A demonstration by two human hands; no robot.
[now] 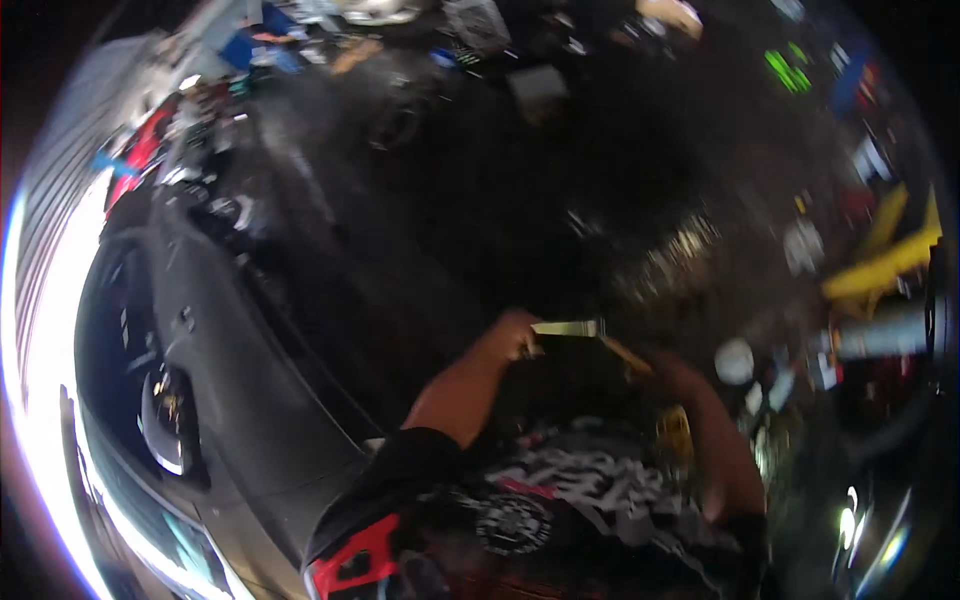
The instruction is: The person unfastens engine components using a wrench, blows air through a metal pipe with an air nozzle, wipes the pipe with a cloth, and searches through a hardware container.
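In front of my body I hold both hands up, a short way apart. My left hand (pixel 517 334) is closed on one end of a flat, pale yellow-green strip (pixel 565 328) that points right and ends in a darker tip. My right hand (pixel 673 376) is in shadow and blurred; its fingers seem wrapped round a thin orange-yellow stick (pixel 625 353). The stick's upper end meets or nearly meets the strip's tip; I cannot tell whether they are joined. Blur hides what kind of tool either one is.
A dark matte car (pixel 225 340) with a side mirror (pixel 165 420) stands close on my left. To the right are a yellow metal frame (pixel 885 265) and a round white object (pixel 734 361). Clutter lines the far side of the dark floor (pixel 450 220).
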